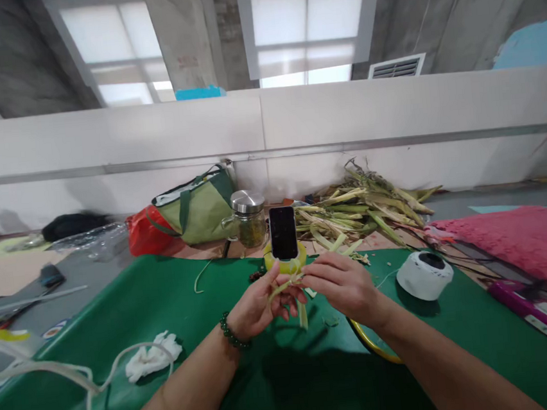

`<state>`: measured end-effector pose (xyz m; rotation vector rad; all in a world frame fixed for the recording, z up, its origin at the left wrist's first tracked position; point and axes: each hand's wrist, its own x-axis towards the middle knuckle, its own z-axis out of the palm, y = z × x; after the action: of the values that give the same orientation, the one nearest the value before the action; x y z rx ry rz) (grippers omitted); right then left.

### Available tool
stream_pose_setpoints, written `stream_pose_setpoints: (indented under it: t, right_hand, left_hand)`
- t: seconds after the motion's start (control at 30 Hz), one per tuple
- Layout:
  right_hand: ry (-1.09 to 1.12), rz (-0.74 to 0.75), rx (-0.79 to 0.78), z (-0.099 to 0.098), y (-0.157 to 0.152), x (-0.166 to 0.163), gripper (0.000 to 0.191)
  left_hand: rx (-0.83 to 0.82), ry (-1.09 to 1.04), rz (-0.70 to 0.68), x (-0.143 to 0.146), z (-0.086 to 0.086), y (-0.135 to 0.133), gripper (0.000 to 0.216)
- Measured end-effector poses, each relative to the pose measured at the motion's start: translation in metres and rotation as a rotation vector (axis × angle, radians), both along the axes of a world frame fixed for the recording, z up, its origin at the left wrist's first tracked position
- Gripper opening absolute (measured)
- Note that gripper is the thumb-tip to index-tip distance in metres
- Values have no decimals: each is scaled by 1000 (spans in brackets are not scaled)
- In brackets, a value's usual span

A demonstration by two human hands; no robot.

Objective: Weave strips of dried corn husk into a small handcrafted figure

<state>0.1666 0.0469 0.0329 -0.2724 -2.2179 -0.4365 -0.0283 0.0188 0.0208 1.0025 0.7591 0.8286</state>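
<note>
the leaf strip (281, 288) lies between the hands, slanted up from the left hand (260, 303) toward the right hand (345, 283), by whose fingertips its upper end is pinched; how firmly it is gripped by the left's curled fingers cannot be told.

Your left hand (262, 299), a green bracelet (232, 331) at its wrist, and your right hand (343, 282) grip pale green plant strips (303, 316) above a green mat (120, 316). A phone (283, 233) stands just beyond, between a lidded jar (249, 223) and heaped stalks (367, 203). You have a white roll (424, 277) to your right, crumpled tissue (153, 357) to your left.
</note>
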Motion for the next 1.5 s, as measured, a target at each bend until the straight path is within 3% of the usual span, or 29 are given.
stream_pose_setpoints:
  t: [0.13,0.23,0.4,0.57,0.63,0.83,0.97,1.07,1.2,1.3,1.4,1.5]
  right_hand:
    - [-46,-2,58,-6,0,-6,13]
    - [-32,49,-28,-6,-1,-7,18]
    - [218,195,-556,3,-6,-3,9]
    - [277,-41,-755,-4,-3,-9,17]
    - [297,-57,-887,-9,0,-14,21]
    - [516,124,-1417,-12,7,-20,36]
    - [622,189,-1761,-10,9,-20,43]
    - [622,223,-1885,-10,11,-20,44]
    - [538,217,-1787,-12,13,-19,47]
    - [518,121,-1339,-8,9,-17,42]
    - [491,71,-821,-4,2,-13,24]
    - [415,100,-629,-5,-3,-10,12]
  left_hand:
    - [169,95,182,-1,3,-1,34]
    - [309,201,257,0,7,-3,29]
    - [483,267,322,11,7,-11,26]
    - [488,322,305,21,-1,-15,28]
    - [469,295,291,23,-4,-14,24]
    - [304,45,248,24,-7,-9,33]
    - [277,-15,222,21,-8,-8,32]
    - [266,1,198,19,-8,-7,31]
    - [379,98,174,21,-6,-11,30]
    - [482,166,283,24,-6,-15,29]
    - [417,145,388,25,-9,-14,35]
    - [327,166,309,25,-11,-9,41]
